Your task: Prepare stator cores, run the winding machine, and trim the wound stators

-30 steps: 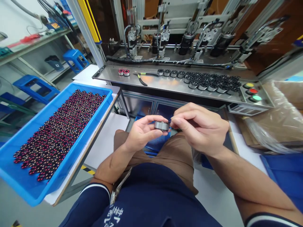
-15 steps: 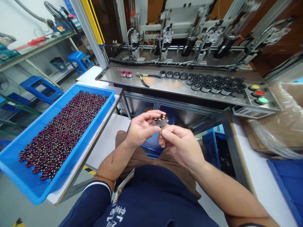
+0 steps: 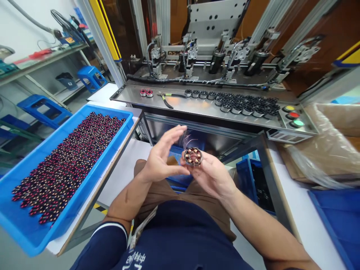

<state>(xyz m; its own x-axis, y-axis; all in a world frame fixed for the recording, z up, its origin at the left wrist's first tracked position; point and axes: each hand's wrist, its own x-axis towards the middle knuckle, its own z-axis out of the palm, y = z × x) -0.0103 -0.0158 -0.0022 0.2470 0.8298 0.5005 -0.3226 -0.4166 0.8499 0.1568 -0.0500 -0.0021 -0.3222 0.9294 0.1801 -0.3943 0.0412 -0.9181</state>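
Observation:
A round motor stator [image 3: 193,156] with copper windings sits in my right hand [image 3: 216,173], its open face tilted up toward me. Thin loose wires [image 3: 188,139] stick up from its far side. To its left, my left hand [image 3: 161,155] has its fingers stretched out and parted from the thumb. The left thumb tip is close to the stator's lower edge; whether it touches I cannot tell. My right fingers under the stator are partly hidden.
At left, a blue tray [image 3: 67,213] holds many wound stators. On the machine's metal ledge [image 3: 129,94] lie two red-wound stators [image 3: 146,93], green-handled cutters [image 3: 166,100] and rows of dark stators [image 3: 244,103]. Control buttons [image 3: 293,115] and a plastic-lined carton [image 3: 334,146] are at right.
The stator has passed from my left fingers into my right hand and turned its face toward me. My left hand has opened and moved slightly left.

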